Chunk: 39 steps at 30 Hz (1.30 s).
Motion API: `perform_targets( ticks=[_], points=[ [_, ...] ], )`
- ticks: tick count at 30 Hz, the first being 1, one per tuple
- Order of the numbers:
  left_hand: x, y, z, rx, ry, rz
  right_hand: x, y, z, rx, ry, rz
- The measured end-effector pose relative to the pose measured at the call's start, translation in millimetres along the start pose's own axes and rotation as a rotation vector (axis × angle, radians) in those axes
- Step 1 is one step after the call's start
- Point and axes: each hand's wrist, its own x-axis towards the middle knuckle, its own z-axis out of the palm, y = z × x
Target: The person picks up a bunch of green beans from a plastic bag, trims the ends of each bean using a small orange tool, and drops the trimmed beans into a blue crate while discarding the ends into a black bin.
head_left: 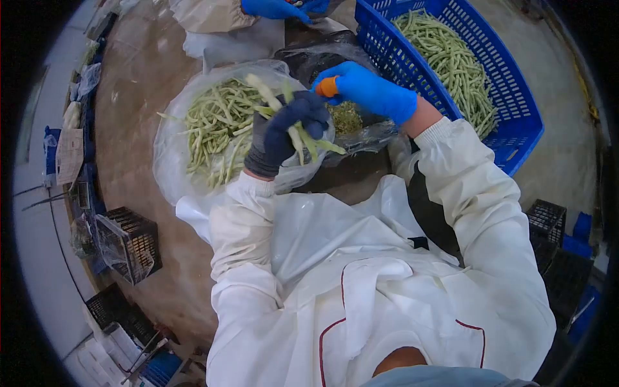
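Note:
My left hand (287, 134), in a dark glove, is closed around several long pale green beans (293, 126) above a clear plastic bag. Their ends stick out on both sides of the fist. Just to the right, my right hand (364, 90), in a blue glove, has its fingers wrapped round an orange handle (327, 86); whatever the handle carries is hidden. Loose beans (216, 122) lie in the open clear bag (169, 138) beneath and left of my left hand. Small green scraps (345, 117) sit in a dark plastic-lined holder under my right wrist.
A blue crate (523, 122) of beans (448, 68) stands tilted at the upper right. Another person's blue-gloved hands (277, 8) are at the top edge. Black crates (132, 245) stand at the left, more black crates (564, 277) at the right.

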Motion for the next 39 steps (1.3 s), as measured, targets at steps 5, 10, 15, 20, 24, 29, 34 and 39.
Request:
perform_targets(
  ticks=[5, 10, 15, 20, 24, 29, 34, 39],
  points=[
    [-4, 18, -9, 0.249, 0.232, 0.308, 2, 28, -37, -1.194, 0.388, 0.008],
    [3, 24, -16, -0.209, 0.349, 0.342, -3, 5, -13, -0.497, 0.174, -0.254],
    [9, 23, -16, -0.247, 0.363, 0.441, -11, 3, 23, -0.322, -0.16, -0.035],
    [10, 24, -14, -0.26, 0.401, 0.436, -13, 2, 25, 0.028, -0.145, -0.014],
    [6, 17, -23, -0.143, 0.367, 0.345, -7, 3, 21, -0.198, -0.008, -0.134],
    [2, 9, -18, 0.274, 0.463, 0.142, -21, -11, 34, -0.697, 0.006, -0.646],
    [1, 25, 7, 0.202, 0.227, -0.07, -17, -2, 26, -1.178, -0.035, -0.709],
    [0, 25, 0, 0.2, 0.235, -0.089, -10, -1, -10, -1.058, 0.07, -0.58]
  ],
)
